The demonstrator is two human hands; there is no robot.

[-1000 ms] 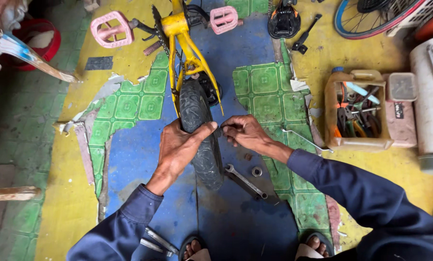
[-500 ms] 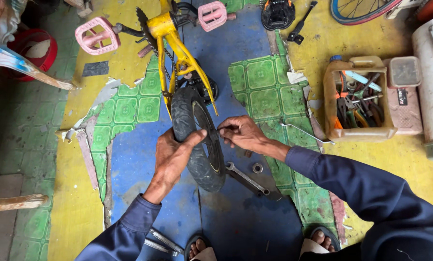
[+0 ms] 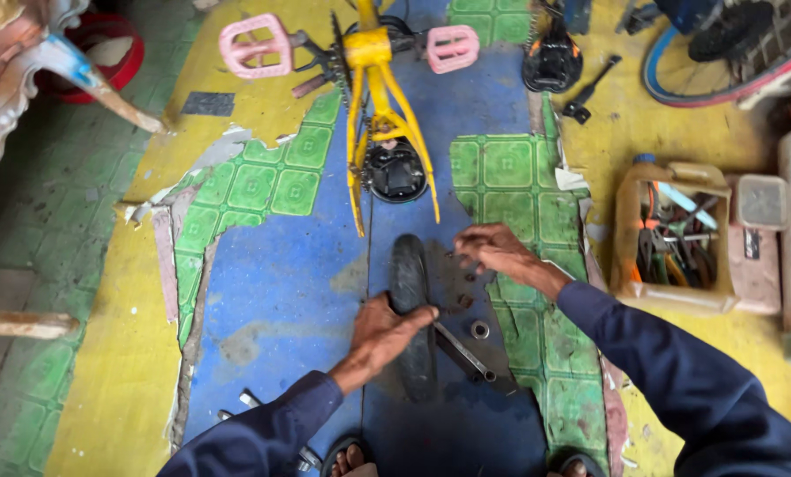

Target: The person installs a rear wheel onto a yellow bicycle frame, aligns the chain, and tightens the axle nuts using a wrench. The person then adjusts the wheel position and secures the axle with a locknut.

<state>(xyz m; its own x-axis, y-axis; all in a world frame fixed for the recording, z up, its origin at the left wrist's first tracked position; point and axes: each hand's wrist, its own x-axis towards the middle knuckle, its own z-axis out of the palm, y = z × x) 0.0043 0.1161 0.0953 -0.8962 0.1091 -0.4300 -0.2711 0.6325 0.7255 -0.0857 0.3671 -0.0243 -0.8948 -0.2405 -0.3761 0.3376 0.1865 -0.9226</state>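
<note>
Currently left hand (image 3: 380,334) clamps the small black wheel (image 3: 411,309) upright on the floor (image 3: 272,291); right hand (image 3: 494,250), fingers together, pinches at its axle. Best held steady, near the wrench (image 3: 463,352).

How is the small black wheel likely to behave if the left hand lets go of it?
The small black wheel stands on its tread, steadied by the left hand, so it would probably tip over or roll across the smooth painted floor. Its rubber tyre looks grippy rather than slippery. It seems stiff and light enough for one hand, since one hand holds it up.
</note>
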